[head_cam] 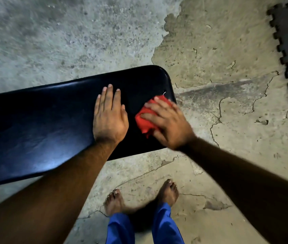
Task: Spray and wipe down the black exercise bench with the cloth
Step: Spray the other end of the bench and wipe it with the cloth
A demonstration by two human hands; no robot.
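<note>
The left hand (108, 117) lies flat, palm down, on the padded top of the counter (34, 124), fingers straight and close together, pointing away from the body; its grip is wide and holds nothing. The right hand (167, 123) presses down on a red cloth (144, 121) near the counter's rounded right end, fingers spread over the bunched fabric, forearm reaching in from the lower right; its edges are slightly blurred; its grip is pressing on the cloth rather than closed round it. The two hands sit just beside each other, not touching.

The counter is a black, glossy exercise bench pad with rounded corners, running from the left edge to the middle of the view; a pale sheen shows on its near left part. The cloth is crumpled, mostly covered by the hand, with red folds showing at the fingers and below the palm.

Count: two hands, one cloth, one counter, two bare feet (168, 192) on the cracked concrete floor (218, 120), and blue trouser legs (120, 229).
</note>
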